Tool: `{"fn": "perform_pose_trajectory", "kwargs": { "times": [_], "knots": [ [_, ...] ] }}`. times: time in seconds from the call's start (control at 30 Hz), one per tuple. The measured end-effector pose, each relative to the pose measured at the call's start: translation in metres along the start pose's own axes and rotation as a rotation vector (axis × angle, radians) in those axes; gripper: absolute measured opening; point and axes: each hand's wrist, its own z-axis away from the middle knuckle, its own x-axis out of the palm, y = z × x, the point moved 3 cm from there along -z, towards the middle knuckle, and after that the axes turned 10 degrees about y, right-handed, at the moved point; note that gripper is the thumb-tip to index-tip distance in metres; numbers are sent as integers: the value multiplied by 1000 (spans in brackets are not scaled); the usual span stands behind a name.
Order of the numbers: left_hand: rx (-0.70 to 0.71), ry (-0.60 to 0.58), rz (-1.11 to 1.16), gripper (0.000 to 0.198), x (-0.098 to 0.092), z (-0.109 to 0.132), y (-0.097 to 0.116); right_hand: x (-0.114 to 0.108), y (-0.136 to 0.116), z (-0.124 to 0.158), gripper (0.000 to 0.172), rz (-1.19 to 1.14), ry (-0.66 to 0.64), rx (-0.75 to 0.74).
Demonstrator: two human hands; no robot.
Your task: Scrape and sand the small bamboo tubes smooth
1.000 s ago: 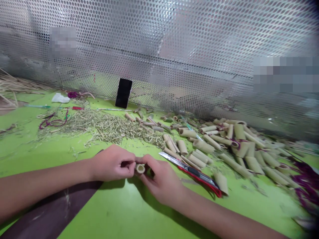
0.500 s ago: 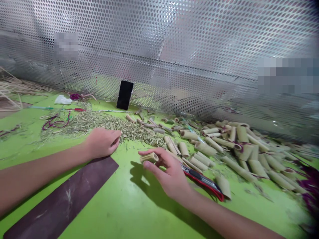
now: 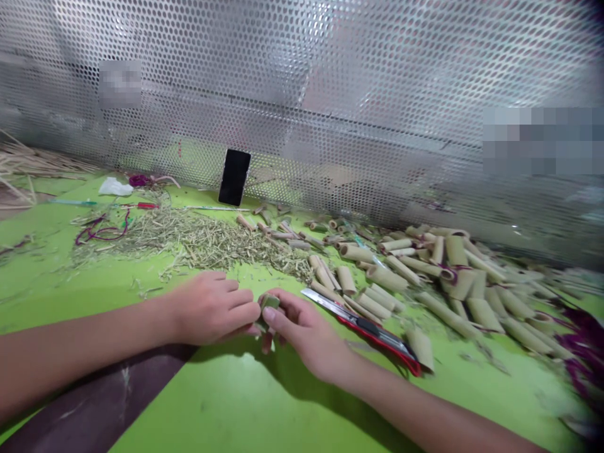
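Observation:
Between thumb and fingers, my right hand point(image 3: 316, 336) grips a short greenish bamboo tube point(image 3: 270, 302), held just above the green table point(image 3: 226, 402). My left hand point(image 3: 207, 308) is closed, its curled fingertips up against the left end of that tube. Its thumb and anything inside it are hidden. Under my left forearm lies a dark brown flat strip point(image 3: 117, 393), partly covered. A red and black utility knife point(image 3: 368, 328) with its blade out rests just beyond my right hand.
Cut bamboo tubes point(image 3: 387, 278) are heaped at the right, near purple yarn point(image 3: 580, 346). Plant shavings point(image 3: 212, 242) spread across the middle back. A phone point(image 3: 234, 177) leans against the perforated metal wall point(image 3: 283, 82). At left are purple thread point(image 3: 101, 234), white tissue point(image 3: 115, 187) and thin sticks point(image 3: 38, 160).
My left hand has moved right, off the far end of the dark strip, to meet the tube in my right hand. The tube has turned and shifted slightly left.

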Motion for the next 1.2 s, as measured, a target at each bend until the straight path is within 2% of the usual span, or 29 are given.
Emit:
{"fn": "perform_pose_trajectory", "kwargs": {
  "times": [0.1,0.3,0.43,0.53,0.67,0.87,0.97,1.1,1.2],
  "knots": [
    [-20,-21,71,41,2,2,-2,0,1,1,42,11,-20,1],
    [-18,-72,142,20,2,5,-6,1,1,1,45,-52,-29,27],
    [-56,-20,142,24,3,4,-4,1,1,0,46,-21,6,25],
    [-31,-11,139,24,4,3,-1,0,1,0,48,28,31,37],
    [12,-2,114,23,4,2,-3,-1,0,-1,46,90,-11,62],
    [-64,49,138,22,6,0,-14,-7,-1,-10,46,92,-36,83],
    [-75,14,138,22,8,-1,-16,-10,1,-14,42,104,-46,103],
    [-150,-62,90,21,9,4,-35,-14,4,-12,40,117,-109,111],
    [-327,-99,18,24,5,16,-66,-16,7,-4,38,115,-198,123]
  ]
}}
